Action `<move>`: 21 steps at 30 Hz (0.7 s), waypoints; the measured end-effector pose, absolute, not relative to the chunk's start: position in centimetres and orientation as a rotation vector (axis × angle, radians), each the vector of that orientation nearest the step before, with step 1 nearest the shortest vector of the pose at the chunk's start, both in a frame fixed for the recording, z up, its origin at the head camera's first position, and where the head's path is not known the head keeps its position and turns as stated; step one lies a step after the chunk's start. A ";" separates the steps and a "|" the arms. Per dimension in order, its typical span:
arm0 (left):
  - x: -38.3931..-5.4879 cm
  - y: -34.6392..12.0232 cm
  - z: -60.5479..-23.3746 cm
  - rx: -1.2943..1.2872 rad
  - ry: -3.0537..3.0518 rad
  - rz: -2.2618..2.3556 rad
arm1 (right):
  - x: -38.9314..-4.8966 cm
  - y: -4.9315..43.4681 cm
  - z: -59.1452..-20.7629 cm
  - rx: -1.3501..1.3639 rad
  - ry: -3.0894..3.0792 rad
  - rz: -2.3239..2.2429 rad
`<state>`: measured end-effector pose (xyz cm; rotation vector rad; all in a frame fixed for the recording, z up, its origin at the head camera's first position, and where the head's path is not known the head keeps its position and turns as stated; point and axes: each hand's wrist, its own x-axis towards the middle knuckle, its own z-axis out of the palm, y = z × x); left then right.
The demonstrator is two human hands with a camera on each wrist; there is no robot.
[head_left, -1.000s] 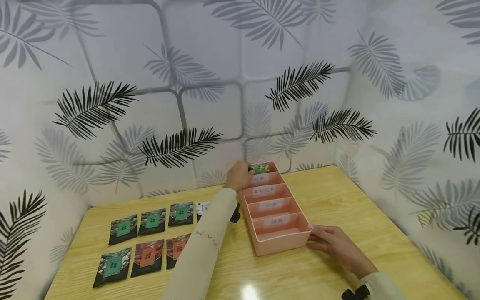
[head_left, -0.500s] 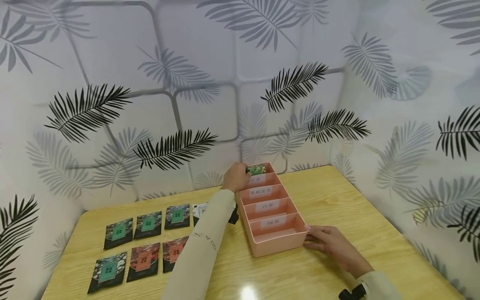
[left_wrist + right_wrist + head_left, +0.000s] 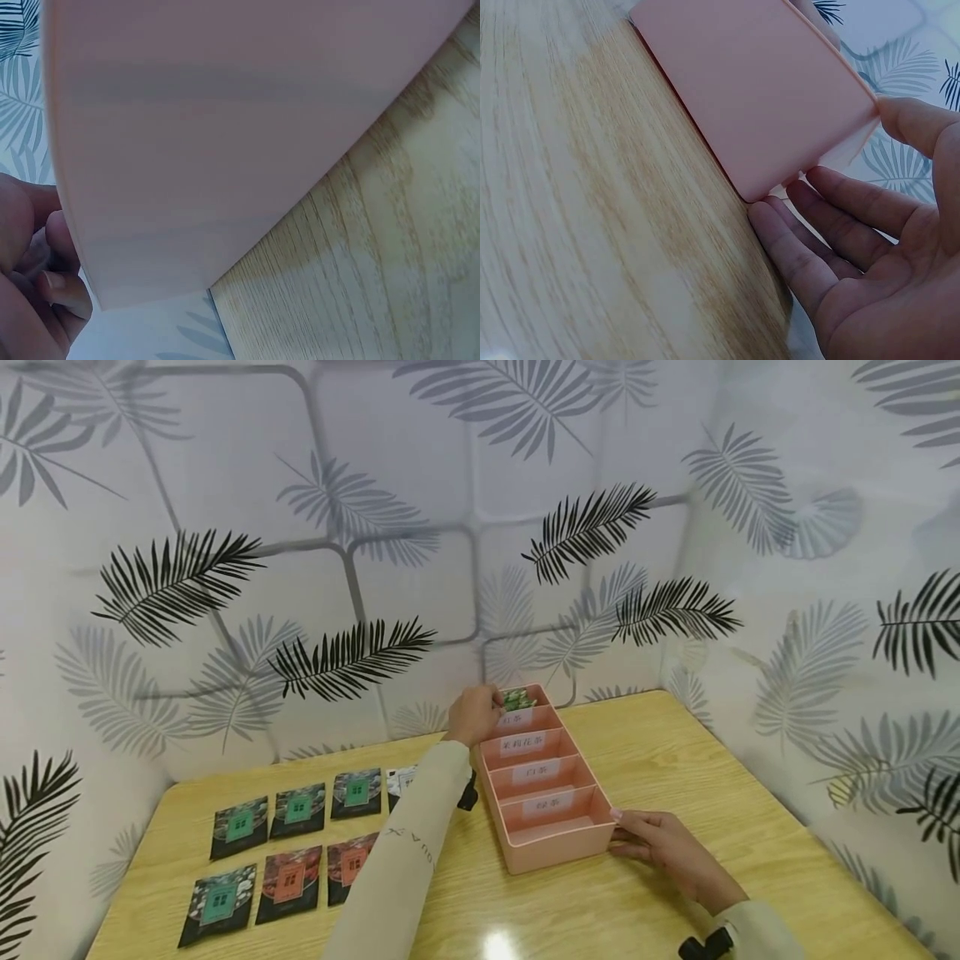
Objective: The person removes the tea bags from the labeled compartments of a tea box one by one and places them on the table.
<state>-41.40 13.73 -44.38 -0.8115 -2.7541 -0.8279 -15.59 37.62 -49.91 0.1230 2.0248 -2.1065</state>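
A long pink divider box with white labels on its dividers stands on the table. At its far end, my left hand reaches over the left rim, fingers curled at a green-patterned tea sachet in the last compartment. The left wrist view shows the left fingers bent at the box's rim, with their tips partly hidden. My right hand grips the near right corner of the box. In the right wrist view its thumb is on the top rim and the other fingers are at the lower corner.
Several black tea sachets with green or red labels lie in two rows on the left of the wooden table. A white sachet is partly behind my left sleeve. A leaf-patterned curtain hangs behind.
The head view has shifted slightly. The green sachet sits slightly farther right from my left fingers than half a second ago, and its dark edge there is hidden. My right hand stays at the corner.
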 end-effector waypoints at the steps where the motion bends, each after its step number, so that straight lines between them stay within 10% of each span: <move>1: -41.4 13.7 -44.4 -0.820 -2.756 -0.815 | -15.6 37.6 -49.9 0.121 2.026 -2.104; 21: -40.7 10.4 -42.3 -0.795 -2.593 -0.799 | -15.9 37.2 -50.3 0.148 2.058 -2.106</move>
